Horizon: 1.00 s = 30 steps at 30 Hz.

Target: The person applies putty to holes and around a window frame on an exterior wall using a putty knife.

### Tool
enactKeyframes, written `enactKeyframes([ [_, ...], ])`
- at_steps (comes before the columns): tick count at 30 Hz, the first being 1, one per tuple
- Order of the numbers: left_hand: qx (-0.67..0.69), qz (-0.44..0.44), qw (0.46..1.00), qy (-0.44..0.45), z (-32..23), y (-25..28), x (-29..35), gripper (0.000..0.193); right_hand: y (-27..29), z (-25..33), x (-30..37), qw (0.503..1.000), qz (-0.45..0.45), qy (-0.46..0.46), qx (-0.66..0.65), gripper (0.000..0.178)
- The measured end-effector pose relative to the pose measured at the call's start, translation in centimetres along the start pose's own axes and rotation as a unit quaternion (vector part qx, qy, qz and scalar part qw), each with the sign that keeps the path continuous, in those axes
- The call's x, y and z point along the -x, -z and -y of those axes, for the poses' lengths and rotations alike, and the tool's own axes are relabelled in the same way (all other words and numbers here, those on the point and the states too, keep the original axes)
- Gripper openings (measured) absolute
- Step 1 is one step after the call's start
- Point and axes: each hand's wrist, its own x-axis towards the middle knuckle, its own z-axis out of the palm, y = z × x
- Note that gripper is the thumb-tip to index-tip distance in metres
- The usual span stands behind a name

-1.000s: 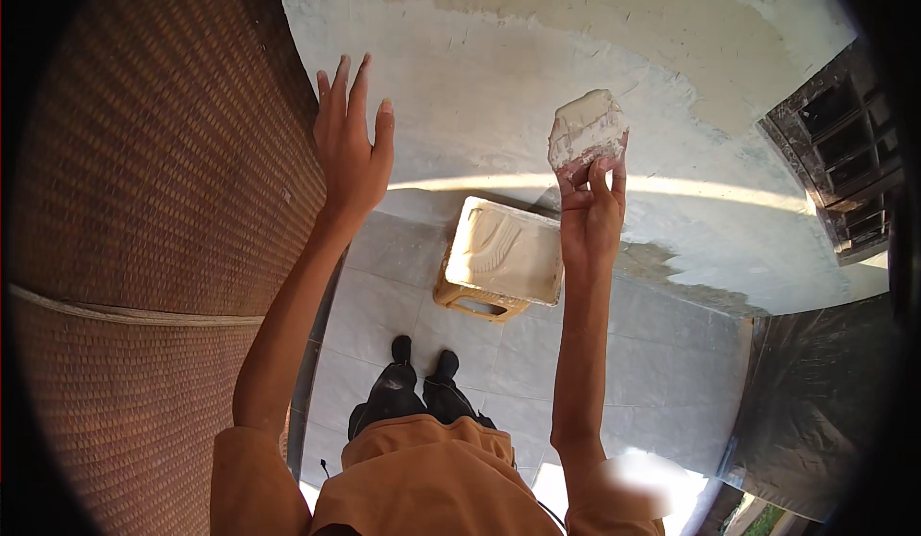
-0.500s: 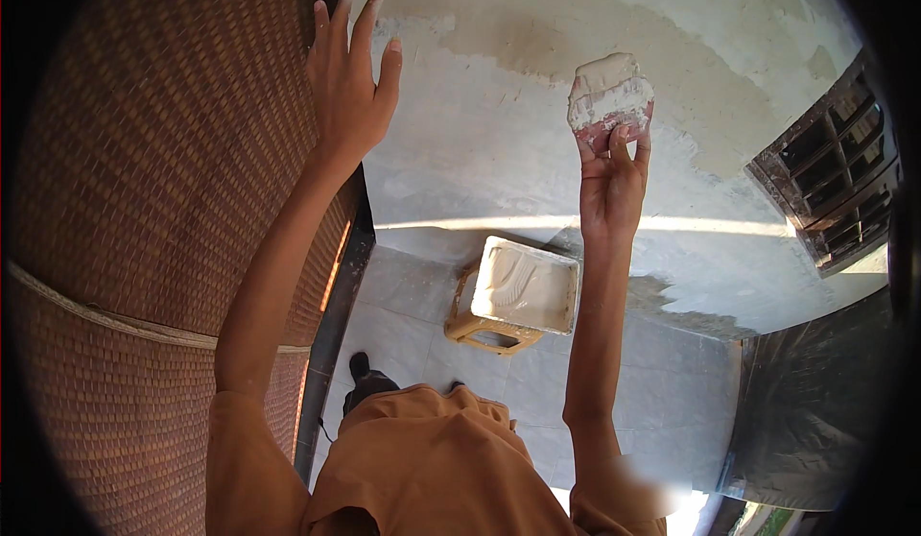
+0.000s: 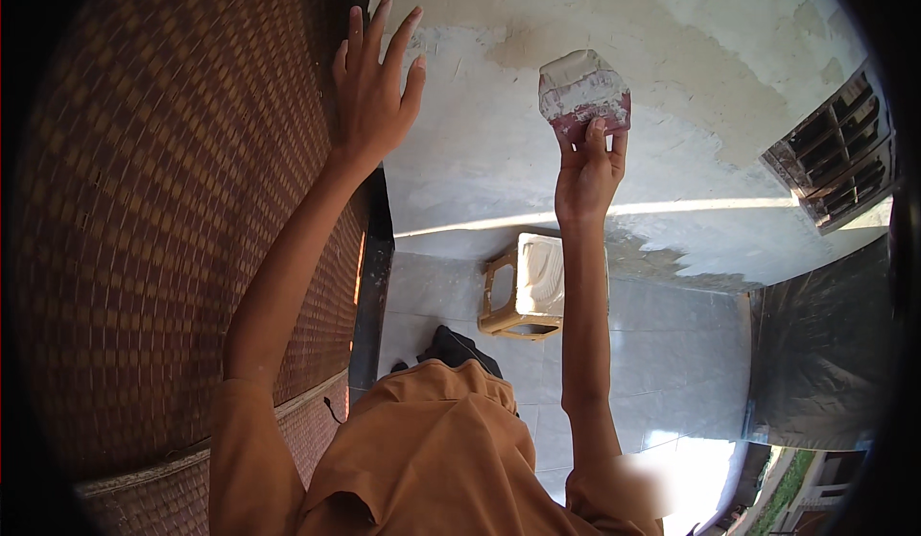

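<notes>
My right hand (image 3: 587, 186) grips the lower edge of a flat reddish putty spreader (image 3: 606, 114), its thumb on the near face. Pale putty coats the upper part of the blade, which is held up in front of the patchy plastered wall (image 3: 470, 152); I cannot tell whether it touches. Beside the woven panel, my left hand (image 3: 379, 99) is raised with its fingers spread and nothing in it. Lower down, a white tray (image 3: 521, 286) of creamy putty, marked with curved ridges, rests on a yellowish stool (image 3: 492, 322). My right forearm hides part of the tray.
A brown woven panel (image 3: 192, 210) rises close along my left side. At the right are a dark wooden window grille (image 3: 833, 157) and a black sheet (image 3: 815, 344). Grey floor tiles (image 3: 672, 344) lie below, with bright sunlight at the lower right.
My right hand and the spreader have shifted slightly left in view, while my left hand has moved a little right. The view has turned, and my forearm now covers more of the tray.
</notes>
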Motion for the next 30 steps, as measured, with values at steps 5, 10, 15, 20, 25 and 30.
enactKeyframes([
  [5,0.006,0.029,1.0,0.006,2.6,-3.7,1.0,0.053,-0.1,-6.3,-2.3,0.988,0.001,0.076,0.132,0.036],
  [10,-0.042,0.056,0.998,-0.003,5.7,-6.6,1.8,0.054,-0.1,-12.9,-4.6,0.887,0.083,0.284,0.354,0.032],
  [15,-0.048,0.041,0.998,-0.013,8.1,-8.9,2.1,0.057,0.8,-16.3,-6.4,0.718,0.187,0.431,0.514,0.046],
  [20,-0.05,0.043,0.997,-0.028,9.3,-10.6,2.2,0.062,1.7,-19.3,-8.0,0.627,0.183,0.481,0.585,0.038],
  [25,-0.046,0.027,0.998,-0.043,9.7,-11.8,2.1,0.068,2.3,-21.7,-9.1,0.591,0.166,0.494,0.616,0.038],
  [30,-0.044,0.018,0.998,-0.04,10.5,-12.6,1.9,0.071,2.9,-22.9,-9.6,0.585,0.165,0.454,0.651,0.038],
])
